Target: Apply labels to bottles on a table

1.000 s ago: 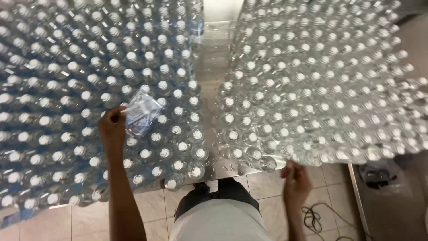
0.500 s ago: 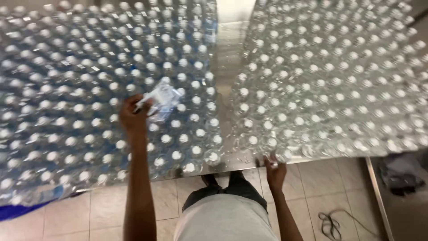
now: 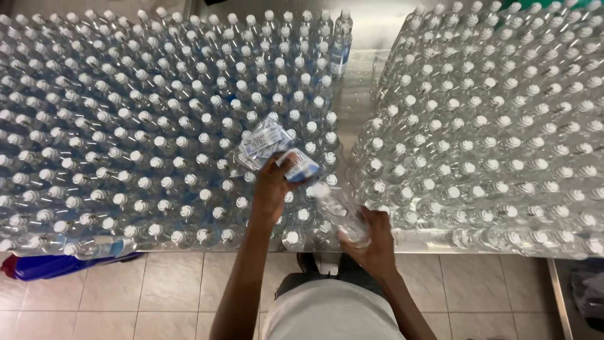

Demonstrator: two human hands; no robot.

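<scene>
Right hand: the right hand [image 3: 377,242] was nearest, fingers wrapped around a clear plastic bottle [image 3: 340,211], which lay tilted above the table's front edge, cap end toward the left hand.
Left hand: the left hand [image 3: 274,189] was pinched shut on a bunch of labels [image 3: 270,148], just beyond the bottle.
Hidden: the left palm covered the lower ends of the labels; whether one touched the bottle could not be told.
Labels: thin, crinkled strips, white and blue, with print too small to make out.
Table: a steel table [image 3: 358,107] showed only as a bare strip between two blocks of bottles.
Left block: upright capped bottles [image 3: 145,126], tightly packed and cut off at the frame's edge.
Right block: more capped bottles [image 3: 497,119], likewise cut off.
Floor: a blue bag [image 3: 56,264] lay half under the table.
</scene>
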